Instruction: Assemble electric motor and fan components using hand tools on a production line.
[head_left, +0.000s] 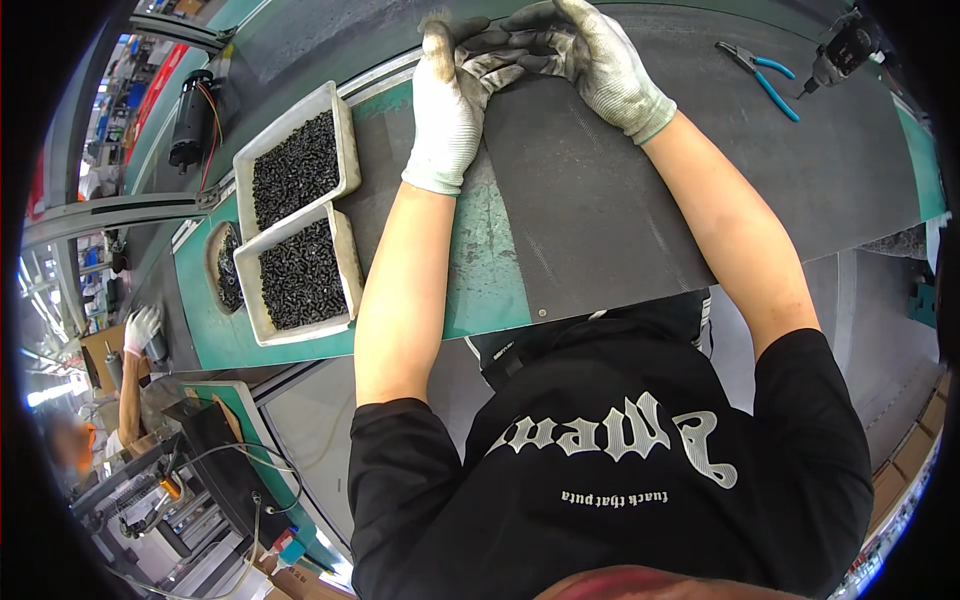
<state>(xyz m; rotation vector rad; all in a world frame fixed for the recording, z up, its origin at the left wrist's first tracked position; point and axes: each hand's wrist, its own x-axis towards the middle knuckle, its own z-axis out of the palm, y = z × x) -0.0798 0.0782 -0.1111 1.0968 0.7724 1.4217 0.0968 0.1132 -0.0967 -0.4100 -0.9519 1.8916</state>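
Observation:
Both hands wear white knit gloves with dark, soiled fingers, and they meet at the top edge of the view above the dark work mat (600, 200). My left hand (452, 105) has its fingers bent inward toward the right one. Its thumb points up beside them. My right hand (605, 75) curls its fingers leftward, so the fingertips of both hands touch or overlap. Whatever lies between them is hidden by the gloves. Left of my left forearm stand two white trays, the far tray (350, 150) and the near tray (352, 270), filled with small black cylindrical parts.
Blue-handled pliers (770, 85) and a dark power screwdriver (845, 50) lie at the far right. A small bowl of dark parts (225, 265) sits beside the trays. A black cylindrical motor with wires (192, 120) is farther left. A co-worker's gloved hand (142, 328) shows at the left.

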